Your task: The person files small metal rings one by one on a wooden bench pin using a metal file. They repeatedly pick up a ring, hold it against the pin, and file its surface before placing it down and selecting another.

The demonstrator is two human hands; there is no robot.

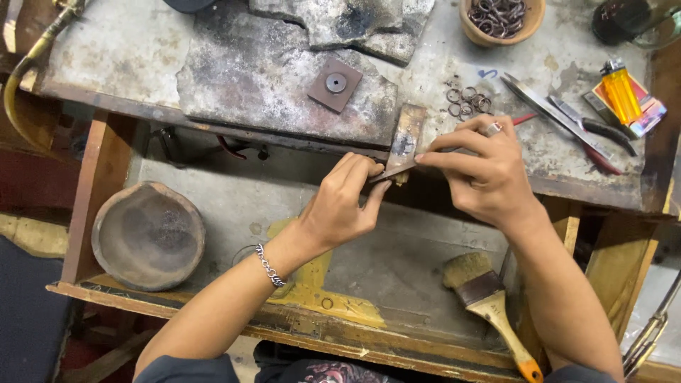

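Lighter (620, 91): yellow, lying on a flat red-and-pink pack (642, 108) at the tabletop's (128, 53) right edge; print not legible.

Left hand (342, 204): fingers pinched on a small piece (401, 177) held against the wooden peg (406, 135) that juts from the tabletop's front edge.

Right hand (484, 167): fingers closed on a thin tool (397, 169) whose tip meets the piece at the peg.

Loose rings (468, 103): on the tabletop just behind the right hand.

Clay bowl (499, 17): top right, filled with dark rings.

Tweezers (550, 113) and red-handled pliers (592, 138): between the rings and the pack.

Grey slab (241, 78): scorched, centre, bearing a brown square plate (335, 84).

Drawer (397, 262): open beneath the hands, holding a round dish (148, 235) at left and a paintbrush (489, 305) at right.
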